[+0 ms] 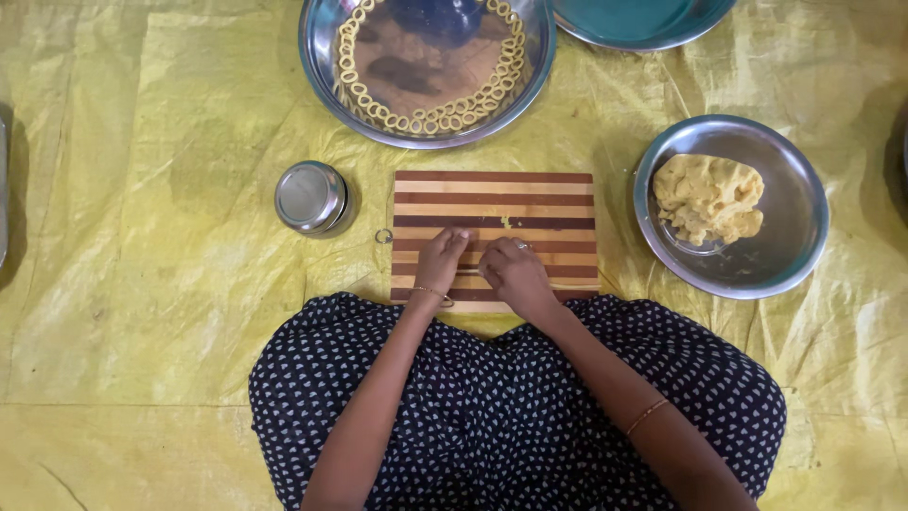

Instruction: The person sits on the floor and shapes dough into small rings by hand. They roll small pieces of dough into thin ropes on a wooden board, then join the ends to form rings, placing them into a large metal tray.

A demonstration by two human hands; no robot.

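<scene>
Item: thin strand of dough (476, 248), pale yellow, mostly hidden between the fingers; it is lying on the near half of the striped wooden board (549, 203), between the two hands and touching both.

Handling, as a judgement: the strand is looking soft, so light, even pressure from the fingertips is probably serving best; pinching hard is likely thinning or snapping it. Keeping both hands low to the board is helping the ends meet cleanly.

Left hand (441, 260): resting on the board, fingers curled inward and bearing on the left end of the strand; whether it is pinching or only pressing cannot be told. Thin bangle at the wrist.

Right hand (515, 273): fingers bent and nearly closed, working at the right end of the strand, ring on one finger.

Small crumb of dough (507, 222): lying just beyond the hands, on the board.

Small metal ring (383, 236): sitting just off the board's left edge.

Lidded steel tin (310, 197): standing to the left, near the board.

Steel plate (790, 232): to the right, holding a lump of dough (709, 197), well apart from the hands.

Large steel bowl (317, 57): on the far side, with finished dough rings (445, 115) lining its inner wall.

Yellow sheet (142, 237): covering the floor under everything.
</scene>
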